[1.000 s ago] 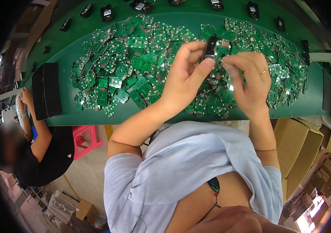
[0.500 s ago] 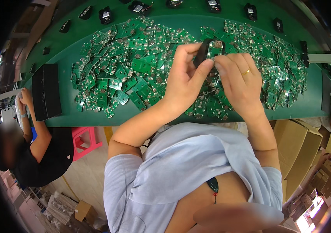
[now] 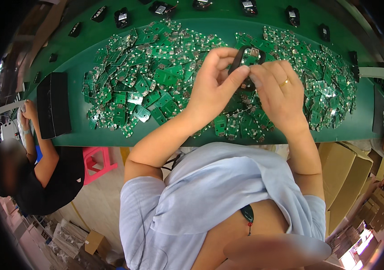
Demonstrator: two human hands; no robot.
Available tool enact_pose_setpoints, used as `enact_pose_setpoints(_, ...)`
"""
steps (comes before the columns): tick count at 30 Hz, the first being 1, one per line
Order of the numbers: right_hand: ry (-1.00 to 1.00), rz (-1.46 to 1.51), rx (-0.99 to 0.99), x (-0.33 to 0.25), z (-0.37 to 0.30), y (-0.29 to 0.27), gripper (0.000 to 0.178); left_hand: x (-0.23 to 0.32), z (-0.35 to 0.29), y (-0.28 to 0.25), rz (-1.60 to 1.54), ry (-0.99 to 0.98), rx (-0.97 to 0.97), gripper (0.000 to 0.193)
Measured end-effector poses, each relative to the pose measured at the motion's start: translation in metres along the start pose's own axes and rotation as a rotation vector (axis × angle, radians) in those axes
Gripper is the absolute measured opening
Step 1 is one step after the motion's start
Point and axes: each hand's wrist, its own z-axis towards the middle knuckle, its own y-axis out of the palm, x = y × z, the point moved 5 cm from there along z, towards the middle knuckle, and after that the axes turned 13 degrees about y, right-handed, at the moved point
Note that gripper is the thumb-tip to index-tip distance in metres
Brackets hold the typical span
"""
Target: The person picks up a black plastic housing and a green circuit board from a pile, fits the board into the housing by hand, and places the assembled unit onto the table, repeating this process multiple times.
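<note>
My left hand [image 3: 216, 83] is closed round a black plastic housing [image 3: 234, 65], its thumb pressing on the near side. Set in the housing is a green circuit board [image 3: 251, 55] with a metal connector at its far end. My right hand [image 3: 279, 92], wearing a ring, has its thumb and fingers pinched at the housing's near right edge. Whether those fingertips hold a separate small part cannot be seen. Both hands are raised over a broad heap of loose green circuit boards [image 3: 167, 74] on the green table.
Along the far side stand several black housings [image 3: 122, 18] with parts inside. A black box-like block [image 3: 53, 105] stands at the table's left end. At left sits another person [image 3: 43, 175] near a pink stool [image 3: 98, 163]. An open cardboard box [image 3: 347, 175] is at the near right.
The housing has tilted slightly in my hands, and more of its dark right rim shows. Both hands keep their grip in nearly the same place.
</note>
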Motion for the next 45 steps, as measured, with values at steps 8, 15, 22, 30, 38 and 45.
enact_pose_setpoints(8, 0.702, 0.733, -0.035, 0.018, -0.005, 0.015, 0.042, 0.006, 0.016, -0.006, 0.015, 0.0, 0.018, 0.024)
enact_pose_setpoints(15, 0.885, 0.933, -0.045, 0.061, 0.036, 0.054, 0.024, 0.007, 0.071, -0.038, 0.355, 0.158, -0.245, 0.04)
enact_pose_setpoints(22, 1.018, 0.571, 0.117, 0.217, 0.11, 0.103, 0.042, 0.037, 0.158, -0.259, 1.815, 0.511, 0.065, 0.037)
enact_pose_setpoints(30, 1.176, 0.231, -0.435, 0.31, 0.122, 0.17, 0.036, 0.001, 0.17, -0.314, 1.597, -0.106, 0.032, 0.032)
enact_pose_setpoints(38, 0.521, 0.413, -0.165, 0.123, 0.128, 0.123, 0.035, 0.031, 0.132, -0.249, 0.863, -0.03, 0.258, 0.032)
enact_pose_setpoints(45, 0.068, 0.508, -0.098, 0.006, 0.108, 0.095, 0.016, 0.03, 0.086, -0.128, 0.646, 0.05, 0.013, 0.037)
